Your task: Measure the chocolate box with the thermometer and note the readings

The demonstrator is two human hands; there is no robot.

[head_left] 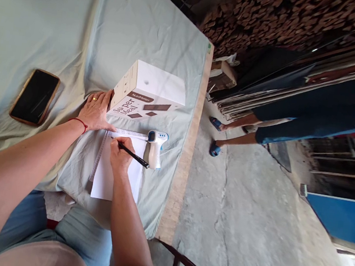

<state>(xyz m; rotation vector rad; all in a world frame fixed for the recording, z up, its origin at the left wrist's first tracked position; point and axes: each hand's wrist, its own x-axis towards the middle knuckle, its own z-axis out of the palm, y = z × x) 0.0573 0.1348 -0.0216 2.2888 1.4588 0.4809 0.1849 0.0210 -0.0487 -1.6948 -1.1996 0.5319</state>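
Note:
My right hand is closed around a black pen, its tip near the top left of a white sheet of paper. The sheet lies over a page with printed or written marks, of which only the edges show. My left hand rests with fingers spread, its thumb by the paper's upper edge and its fingertips beside a white box marked "Super Meal". Right of the paper lies a white infrared thermometer, with the pen's back end close to its handle.
A smartphone with a dark screen lies left on the cloth-covered table. The table's bare wooden edge runs along the right. Beyond it, a person in blue sandals stands on the concrete floor, near stacked wood.

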